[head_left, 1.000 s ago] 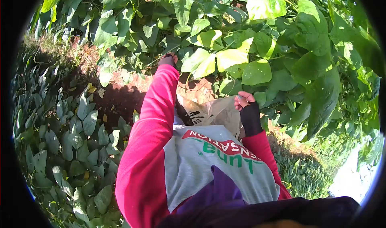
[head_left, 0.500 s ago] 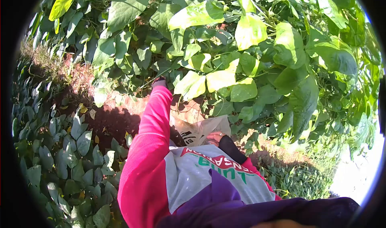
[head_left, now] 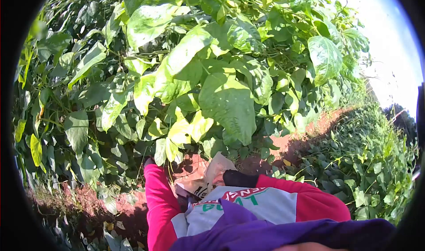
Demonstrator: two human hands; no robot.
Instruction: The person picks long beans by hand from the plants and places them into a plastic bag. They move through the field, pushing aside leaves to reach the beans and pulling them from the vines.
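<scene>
My left hand [head_left: 148, 162] reaches into the low foliage of the leafy bushes [head_left: 226, 102], at the end of a pink sleeve. Its fingers are hidden among shaded leaves, so what it touches cannot be made out. Close to my body, my right hand [head_left: 218, 179] grips the edge of a pale sack [head_left: 220, 164] with dark lettering, which hangs in front of my shirt. A dark cuff covers my right wrist. The inside of the sack cannot be seen.
Reddish soil [head_left: 190, 167] shows between the bushes and me. Low leafy plants [head_left: 354, 162] spread along the right, with a strip of bare earth [head_left: 305, 142] beside them. Purple cloth [head_left: 265, 233] covers the bottom of the view. Bright sky glares at upper right.
The view has swung right and up, showing more tall bush and the row at right. My left arm now looks shorter, with its hand nearer my body. My right hand stays at the sack.
</scene>
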